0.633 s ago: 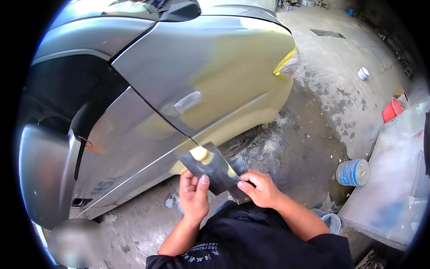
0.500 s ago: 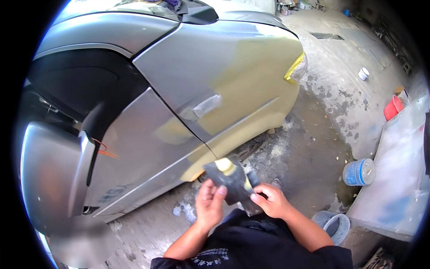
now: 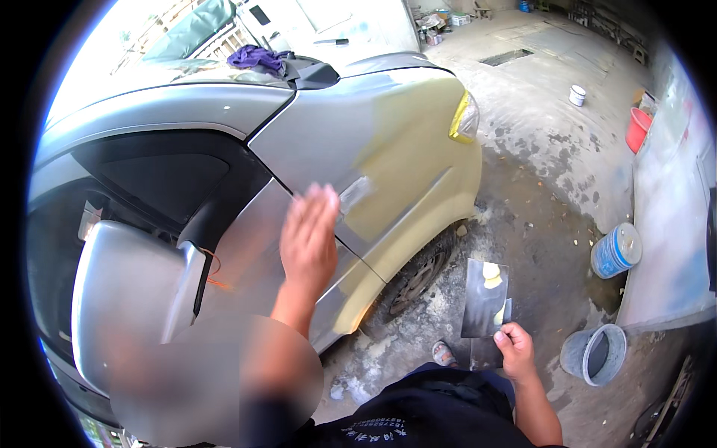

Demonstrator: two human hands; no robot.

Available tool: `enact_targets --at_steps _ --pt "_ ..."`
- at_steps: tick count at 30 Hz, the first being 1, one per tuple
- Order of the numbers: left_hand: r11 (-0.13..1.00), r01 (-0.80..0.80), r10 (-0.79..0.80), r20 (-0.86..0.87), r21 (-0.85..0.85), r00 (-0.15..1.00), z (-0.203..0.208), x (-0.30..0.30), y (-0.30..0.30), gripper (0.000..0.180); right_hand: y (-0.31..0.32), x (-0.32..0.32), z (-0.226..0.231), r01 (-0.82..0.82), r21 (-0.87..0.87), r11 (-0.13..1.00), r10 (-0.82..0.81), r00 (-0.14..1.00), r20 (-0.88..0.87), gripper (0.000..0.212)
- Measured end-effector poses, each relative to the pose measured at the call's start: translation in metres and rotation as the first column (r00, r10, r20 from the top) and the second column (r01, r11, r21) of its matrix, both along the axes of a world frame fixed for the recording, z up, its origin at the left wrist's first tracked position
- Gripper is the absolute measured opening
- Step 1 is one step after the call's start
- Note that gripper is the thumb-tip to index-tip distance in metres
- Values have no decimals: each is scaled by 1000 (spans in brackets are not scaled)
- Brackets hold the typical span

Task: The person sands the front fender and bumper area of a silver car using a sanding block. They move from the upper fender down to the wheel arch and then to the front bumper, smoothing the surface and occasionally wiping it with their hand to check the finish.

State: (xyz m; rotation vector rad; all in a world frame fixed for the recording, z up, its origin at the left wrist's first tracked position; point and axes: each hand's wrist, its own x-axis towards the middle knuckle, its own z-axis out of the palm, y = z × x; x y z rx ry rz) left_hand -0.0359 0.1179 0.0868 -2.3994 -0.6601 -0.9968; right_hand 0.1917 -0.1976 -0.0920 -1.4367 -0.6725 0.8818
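Observation:
My left hand (image 3: 309, 233) is raised with its fingers stretched out and nothing in it. In the picture it overlaps the seam between the silver car's door (image 3: 243, 278) and its front fender (image 3: 418, 131); whether it touches the panel I cannot tell. Much of the fender is covered with pale yellow filler, and a whitish patch (image 3: 355, 193) lies just right of my fingertips. My right hand (image 3: 517, 349) grips the lower corner of a dark flat mixing board (image 3: 482, 306), which carries dabs of yellow putty (image 3: 491, 276). A small flat piece sticks out beside the board near my thumb.
A front wheel (image 3: 418, 280) sits under the fender. On the right stand a grey bucket (image 3: 575, 357), a blue-and-white pail (image 3: 616, 250) and a red basin (image 3: 638, 128). The door mirror (image 3: 131, 280) juts out at left. A purple cloth (image 3: 254, 58) lies on the car.
My left hand has left the board and moved up and left to the car panel. My right hand has carried the board to the right and lower. The view has shifted.

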Motion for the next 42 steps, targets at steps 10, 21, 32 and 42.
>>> enact_targets --at_steps 10,21,32,42 --pt "862 -357 492 -429 359 757 62 81 81 81 -92 -52 -29 237 13 971 -235 969 -79 13" --pt "931 -194 345 -576 308 741 30 6 48 87 -172 -93 -47 405 5 914 -400 906 -140 13" --pt "892 -241 419 -497 383 760 62 56 73 84 -175 -81 -44 529 22 848 -526 846 -89 13" --pt "898 -271 425 -521 348 740 51 88 75 85 -135 -95 -37 565 -49 824 -566 813 -134 9"
